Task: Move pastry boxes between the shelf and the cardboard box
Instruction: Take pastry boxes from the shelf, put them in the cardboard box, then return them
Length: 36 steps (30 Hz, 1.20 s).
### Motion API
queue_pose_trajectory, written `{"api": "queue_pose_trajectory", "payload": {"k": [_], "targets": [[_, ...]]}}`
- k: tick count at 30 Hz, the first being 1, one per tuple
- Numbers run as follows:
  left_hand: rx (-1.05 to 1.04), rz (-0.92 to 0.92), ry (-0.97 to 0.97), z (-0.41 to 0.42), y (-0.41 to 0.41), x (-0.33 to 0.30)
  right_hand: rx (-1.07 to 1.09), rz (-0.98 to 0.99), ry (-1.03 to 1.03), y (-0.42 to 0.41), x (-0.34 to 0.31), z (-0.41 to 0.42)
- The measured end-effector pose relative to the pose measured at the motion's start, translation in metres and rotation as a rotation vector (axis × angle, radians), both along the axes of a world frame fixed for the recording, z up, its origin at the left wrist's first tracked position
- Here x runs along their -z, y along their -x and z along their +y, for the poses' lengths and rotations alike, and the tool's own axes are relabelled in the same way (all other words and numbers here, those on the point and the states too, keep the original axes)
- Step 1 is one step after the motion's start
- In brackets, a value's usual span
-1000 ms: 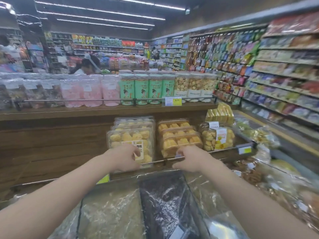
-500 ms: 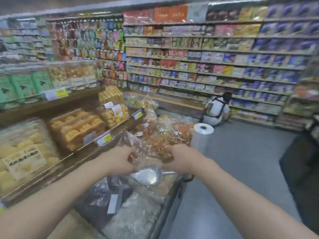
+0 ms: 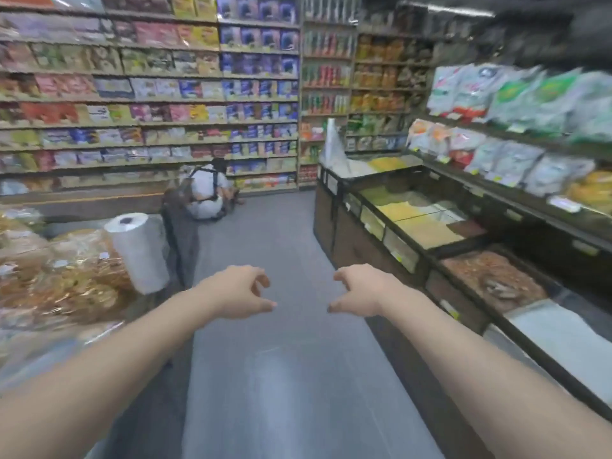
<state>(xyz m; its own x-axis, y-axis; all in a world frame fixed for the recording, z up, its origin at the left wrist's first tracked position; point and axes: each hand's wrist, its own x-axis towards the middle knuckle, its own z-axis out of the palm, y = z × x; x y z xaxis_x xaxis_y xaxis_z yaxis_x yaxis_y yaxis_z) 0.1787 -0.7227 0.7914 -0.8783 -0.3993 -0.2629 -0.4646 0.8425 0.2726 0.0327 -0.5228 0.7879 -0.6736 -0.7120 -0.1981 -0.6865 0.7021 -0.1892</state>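
My left hand and my right hand hover side by side over the grey aisle floor, arms stretched forward. Both hold nothing; their fingers are loosely curled with thumbs pointing toward each other. No pastry box and no cardboard box is in view. The pastry shelf is out of frame to the left.
Bagged snacks and a roll of plastic bags sit on the display at left. A bulk-food counter with bins runs along the right. A person crouches at the far shelves.
The view has swung right, away from the pastry shelf to the open aisle. Both hands left the shelf edge and now hang free over the floor.
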Motion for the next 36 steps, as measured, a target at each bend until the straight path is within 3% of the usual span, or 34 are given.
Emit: {"api": "queue_pose_trajectory", "payload": {"k": [10,18,26,32,36], "targets": [[0.357,-0.065,-0.048,0.300,0.152,0.054,0.344,-0.087,0.012,0.056,0.042,0.335],[0.686,-0.166,-0.169,0.516,0.236,0.140,0.762,-0.264,0.105,0.053,0.129,0.553],[0.981,-0.415,-0.214,0.660,0.276,0.303,1.298,-0.595,0.261,-0.016,0.302,0.663],[1.100,-0.599,-0.139,0.721,0.284,0.467,1.560,-0.759,0.314,-0.049,0.464,0.691],[1.079,-0.664,-0.085,0.743,0.284,0.592,1.702,-0.869,0.458,-0.059,0.589,0.694]]}}
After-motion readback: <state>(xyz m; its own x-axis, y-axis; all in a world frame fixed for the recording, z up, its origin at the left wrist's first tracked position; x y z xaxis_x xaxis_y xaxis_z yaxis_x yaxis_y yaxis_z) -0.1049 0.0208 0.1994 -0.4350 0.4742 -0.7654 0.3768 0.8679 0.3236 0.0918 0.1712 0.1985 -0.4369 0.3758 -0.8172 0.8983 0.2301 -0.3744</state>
